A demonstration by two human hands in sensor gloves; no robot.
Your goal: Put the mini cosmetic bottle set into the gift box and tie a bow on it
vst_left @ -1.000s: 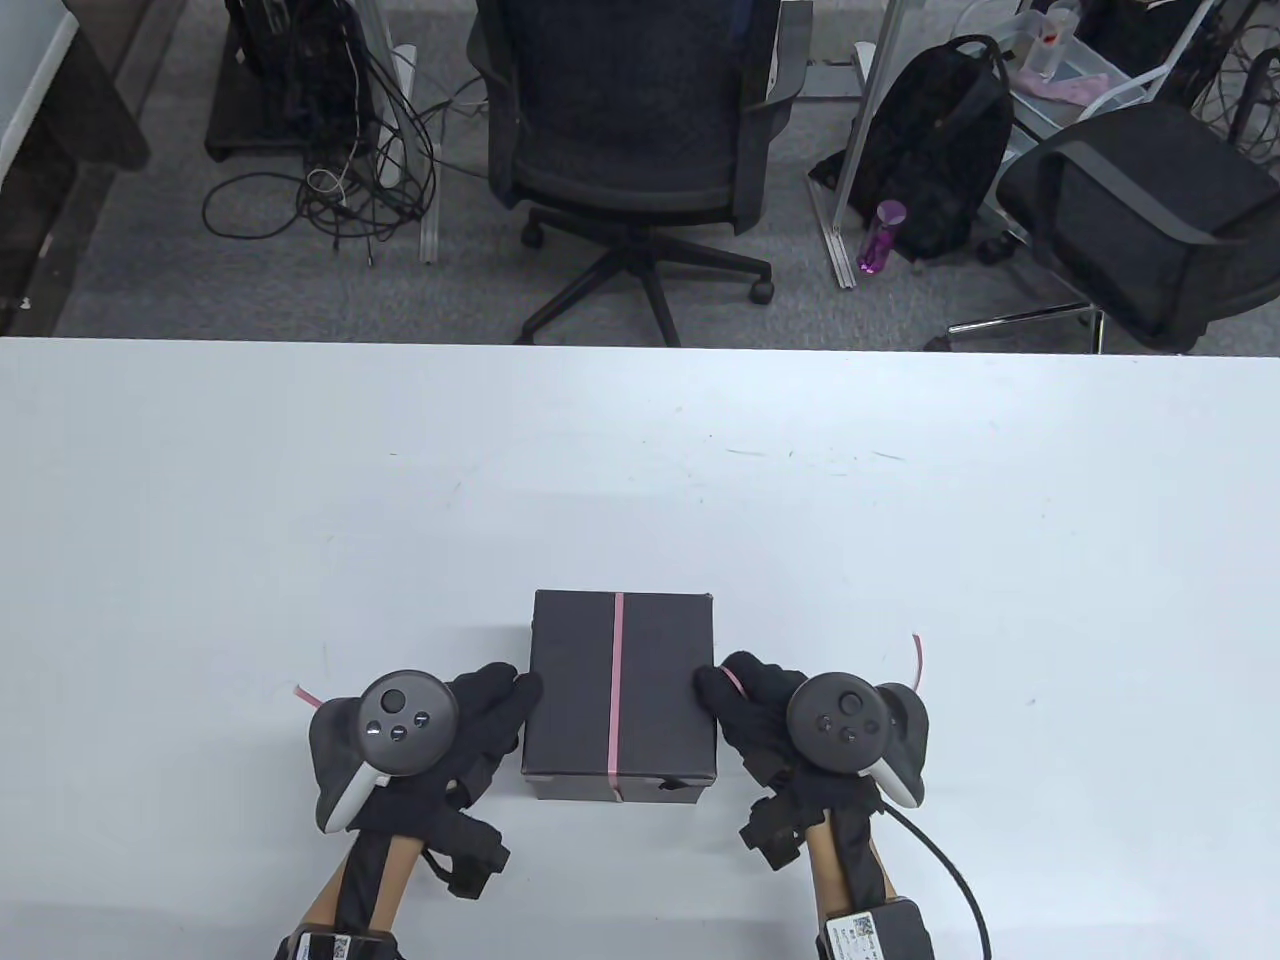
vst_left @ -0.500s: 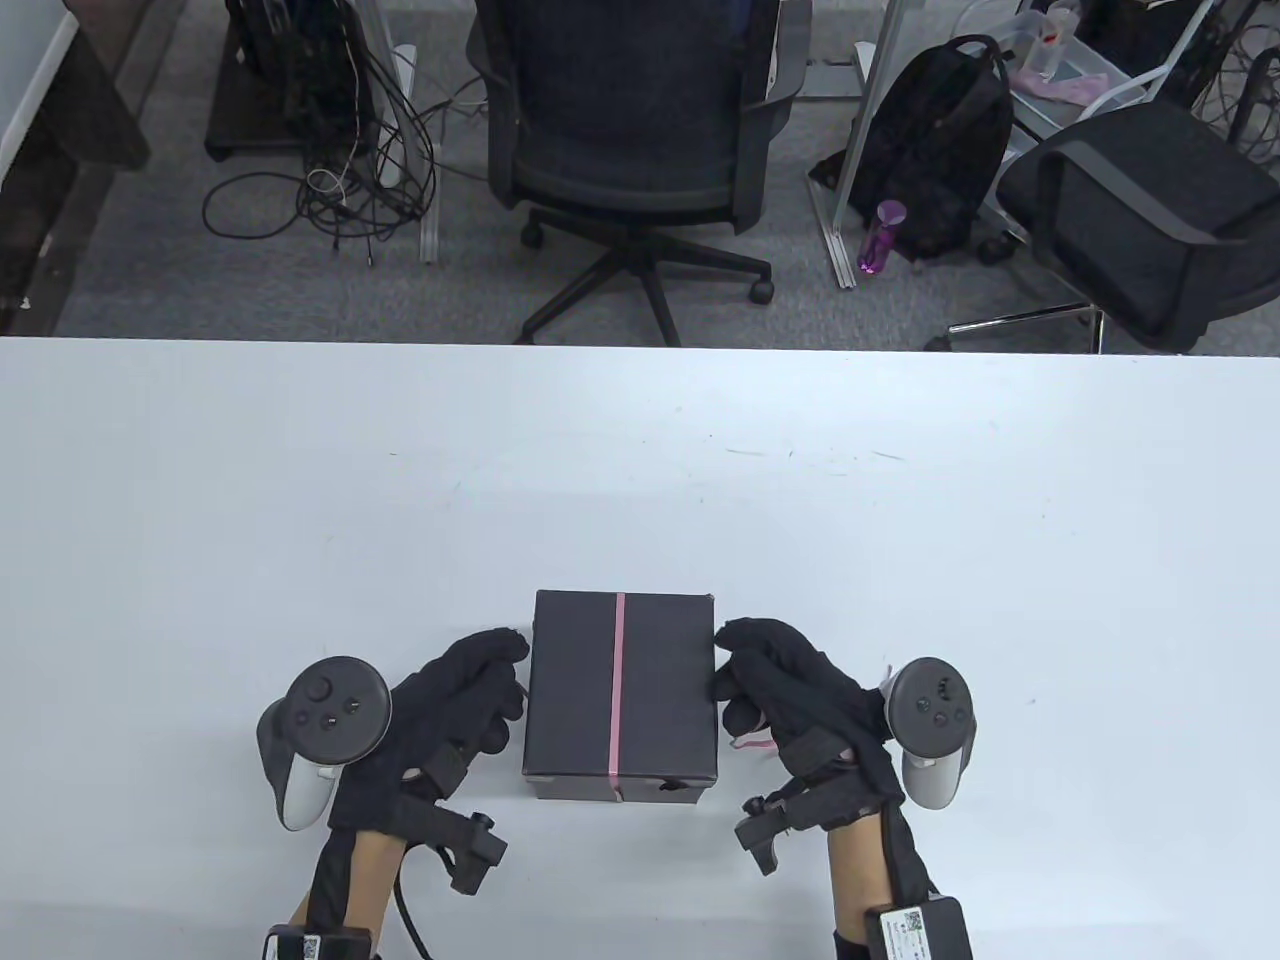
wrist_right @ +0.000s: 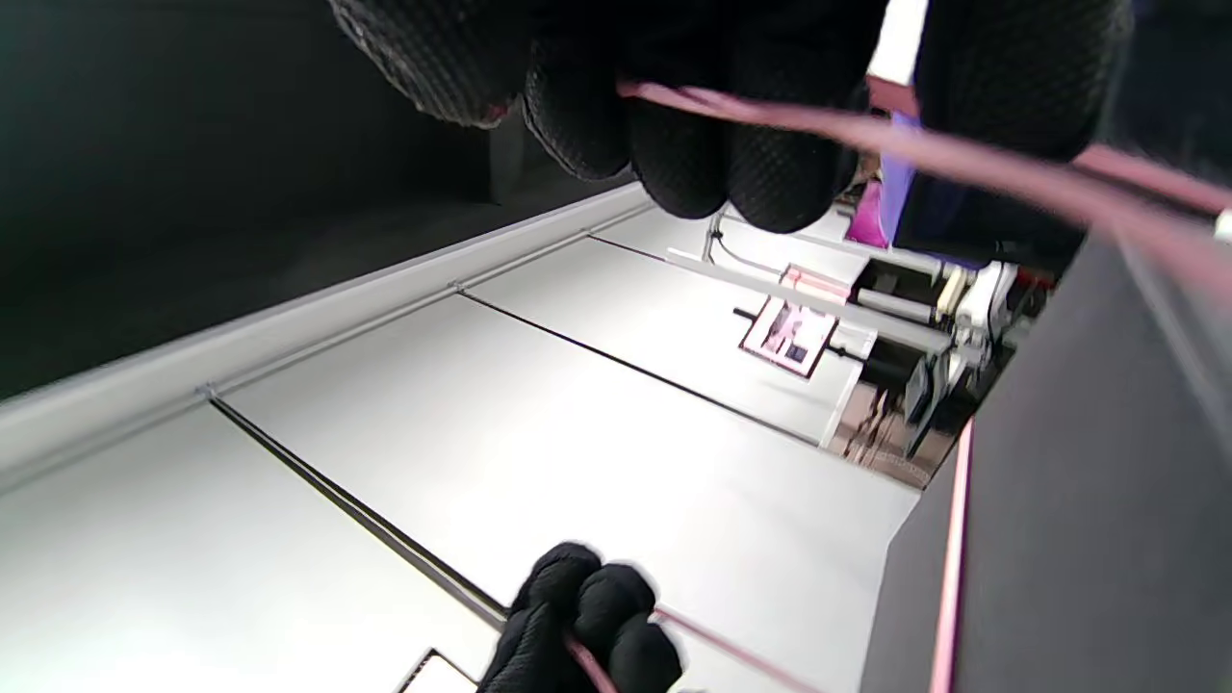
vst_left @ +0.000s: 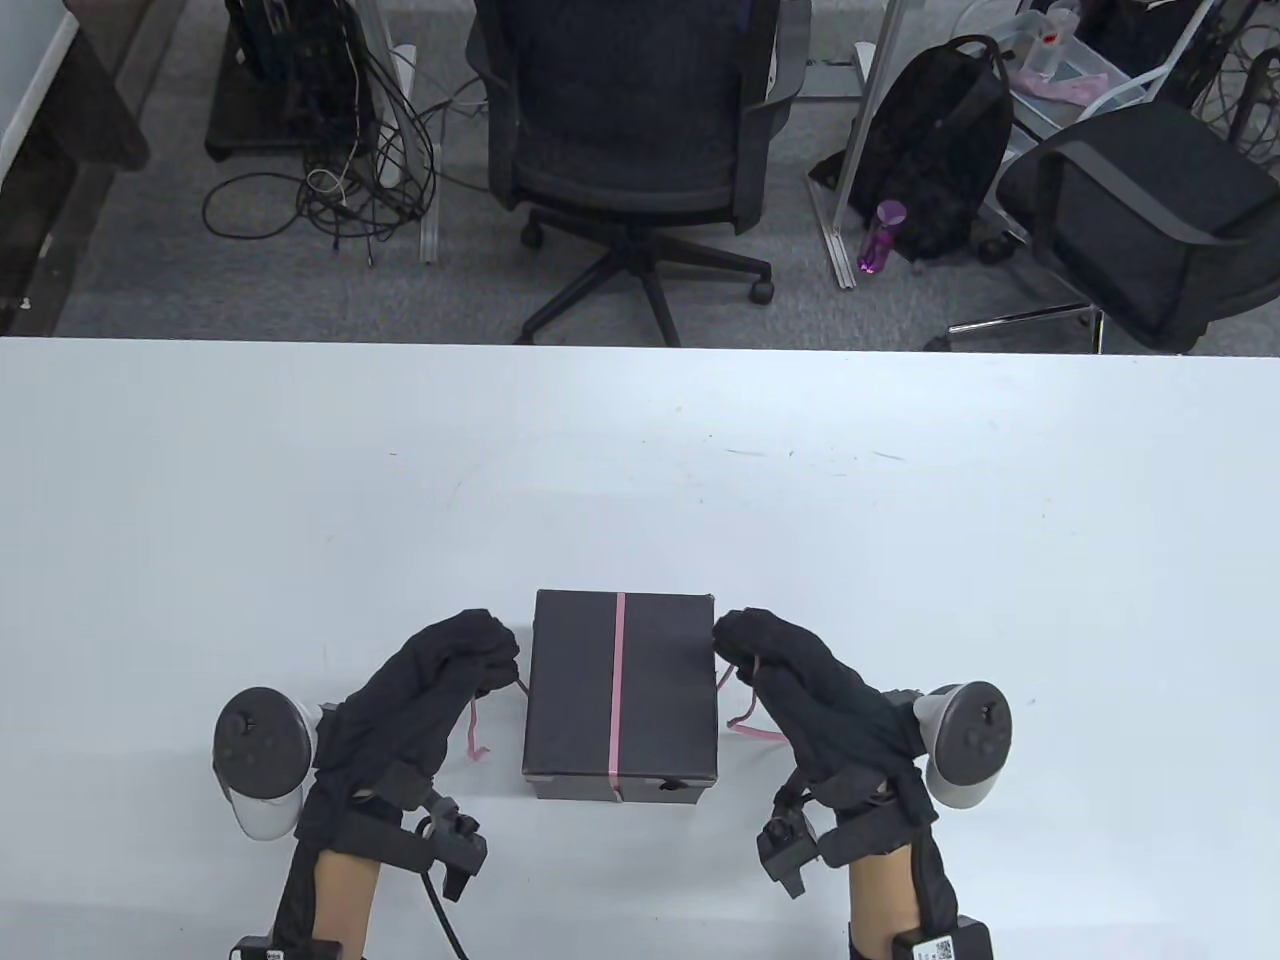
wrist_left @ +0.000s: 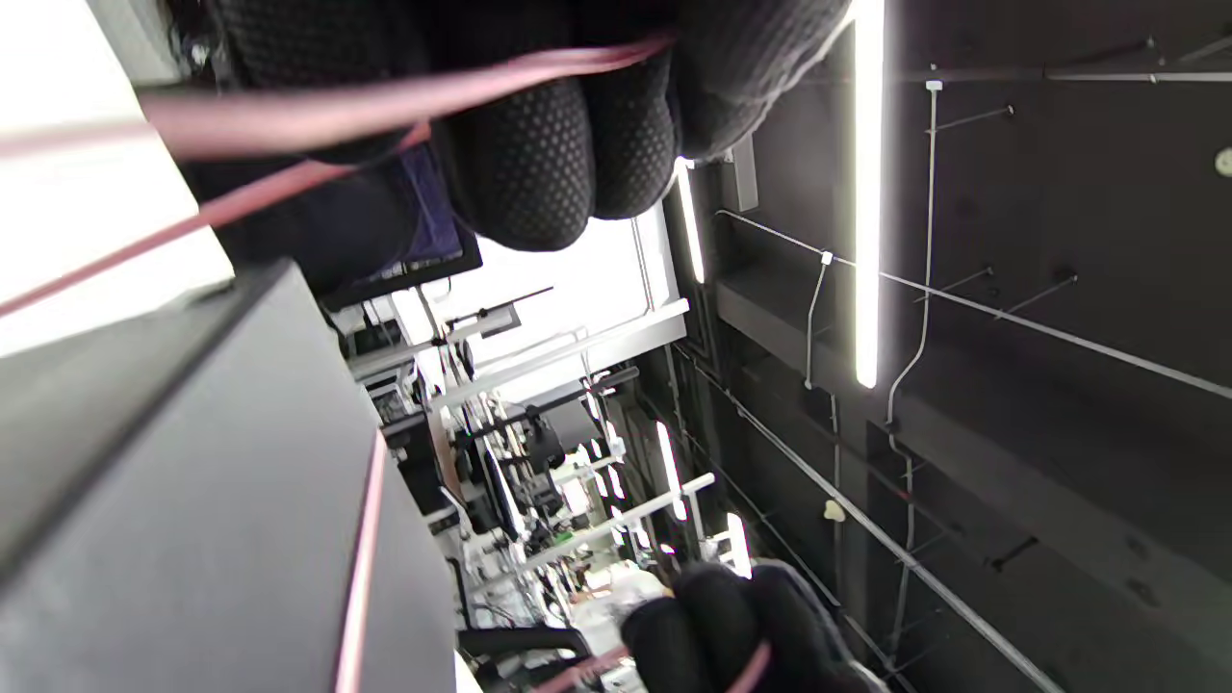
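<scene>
1. The black gift box (vst_left: 621, 692) sits closed on the white bench (vst_left: 640, 460), right between the two hands, with its near end toward the person.
2. A pink ribbon (vst_left: 617, 690) runs straight down the middle of the lid, from the far edge to the near edge and over the near side.
3. Left hand (vst_left: 440, 680) is just beside the box's left wall, fingers curled and pinching one ribbon end. The left wrist view shows the ribbon (wrist_left: 385, 101) crossing under the gloved fingertips (wrist_left: 539, 144). A loose pink tail (vst_left: 474, 725) hangs down from that hand to the bench.
4. Right hand (vst_left: 800, 675) mirrors it at the box's right wall, up near the far corner, fingers clenched on the other ribbon end. The right wrist view shows the strand (wrist_right: 770, 111) held under the fingertips (wrist_right: 693, 144). Its tail (vst_left: 748, 715) curls onto the bench just below the hand.
5. The bottle set isn't visible with the lid on, so can't tell if it's inside.
</scene>
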